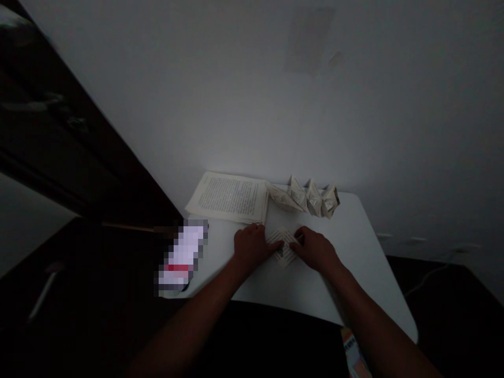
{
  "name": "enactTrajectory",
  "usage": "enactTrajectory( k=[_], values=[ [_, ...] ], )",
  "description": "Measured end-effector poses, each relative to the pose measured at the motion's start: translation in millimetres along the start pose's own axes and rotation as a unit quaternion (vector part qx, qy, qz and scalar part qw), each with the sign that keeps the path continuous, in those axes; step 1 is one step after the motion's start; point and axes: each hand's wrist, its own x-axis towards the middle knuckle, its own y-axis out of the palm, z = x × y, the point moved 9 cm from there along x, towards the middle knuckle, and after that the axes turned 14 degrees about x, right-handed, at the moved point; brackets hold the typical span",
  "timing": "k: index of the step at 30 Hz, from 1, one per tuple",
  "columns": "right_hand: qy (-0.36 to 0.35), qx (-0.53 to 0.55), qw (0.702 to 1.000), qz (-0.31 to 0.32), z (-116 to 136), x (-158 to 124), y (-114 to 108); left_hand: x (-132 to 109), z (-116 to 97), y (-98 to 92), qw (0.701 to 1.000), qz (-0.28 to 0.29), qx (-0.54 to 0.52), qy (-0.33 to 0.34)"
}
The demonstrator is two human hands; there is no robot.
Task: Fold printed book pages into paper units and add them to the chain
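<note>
Pale, dim wall [197,100] rises behind a white table [362,241] with rounded corners, and a dark brown door [74,121] stands on the left. Near the table's middle lies a small diamond-shaped piece of folded printed paper [283,259], between the two bare hands. At its left side, the left hand [255,245] has its fingers bent together and its thumb reaching onto the paper. On the right, the right hand [315,249] curls its fingers by the paper's edge, thumb laid on it; whether either hand pinches the sheet or only presses it, I cannot tell.

Beyond the left hand, at the far left of the table, rests a flat stack of cream printed pages [231,197]. Right of it, along the far side, stands a row of pointed shapes folded from printed paper [314,199], close together. A bright-screened phone [184,252], pixelated, lies at the table's left edge. Below the near edge, toward the right, shows a colourful printed item [356,353], partly hidden by the right forearm.
</note>
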Motion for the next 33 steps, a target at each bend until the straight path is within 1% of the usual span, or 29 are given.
enactTrajectory(
  k=[6, 11, 17, 23, 26, 29, 31, 33],
  values=[
    [0.005, 0.033, 0.999, 0.019, -6, 4, 3, 0, 1, 1.0, 1.0, 0.013, -0.003, -0.006],
    [-0.001, 0.025, 0.999, 0.019, -11, 6, 1, -1, 1, -0.8, 1.0, 0.011, -0.01, -0.004],
    [-0.026, 0.036, 0.998, 0.042, -17, 10, -2, -1, 1, -3.2, 1.0, 0.007, -0.013, -0.004],
    [-0.028, 0.059, 0.996, 0.061, -22, 12, -5, -1, 2, -0.5, 1.0, 0.011, -0.026, -0.007],
    [-0.04, 0.076, 0.995, 0.057, -25, 11, -7, -2, 1, -0.5, 0.999, -0.001, -0.035, -0.002],
    [-0.058, 0.1, 0.992, 0.05, -25, 6, -6, -4, -3, -1.8, 0.999, -0.017, -0.042, 0.019],
    [-0.071, 0.114, 0.99, 0.035, -21, 3, -5, -5, -6, -0.9, 0.998, -0.018, -0.047, 0.032],
    [-0.082, 0.103, 0.991, 0.004, -16, 0, -6, -5, -7, 0.3, 0.998, -0.022, -0.054, 0.039]
  ],
)
